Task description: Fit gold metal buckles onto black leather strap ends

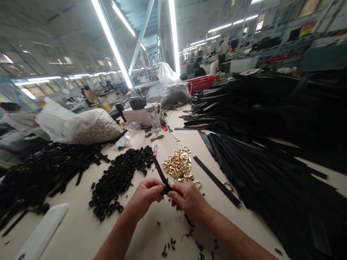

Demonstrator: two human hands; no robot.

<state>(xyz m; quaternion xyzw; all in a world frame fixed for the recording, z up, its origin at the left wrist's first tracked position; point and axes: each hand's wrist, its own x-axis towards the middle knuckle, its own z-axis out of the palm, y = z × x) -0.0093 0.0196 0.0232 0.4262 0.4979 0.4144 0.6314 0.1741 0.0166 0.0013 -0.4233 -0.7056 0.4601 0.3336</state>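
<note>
Between both hands is a black strap (159, 169), its free end pointing up and away over the table. My left hand (148, 196) pinches it from the left near its lower end. From the right, my right hand (187, 198) grips the same end, thumb on top, fingers curled under. The exact spot they work on is hidden by the fingers. Just beyond the right hand lies a pile of gold buckles (177, 164). A heap of small black loops (121, 177) spreads to the left. One loose black strap (217, 180) lies to the right beside a single gold buckle (227, 186).
Long black straps (244, 159) pile up on the right, and finished-looking straps with buckles (54, 169) on the left. Farther back are a glass bottle (153, 117), plastic sacks (89, 126) and a red basket (202, 83). A white bar (43, 231) lies front left. Several people sit or stand beyond.
</note>
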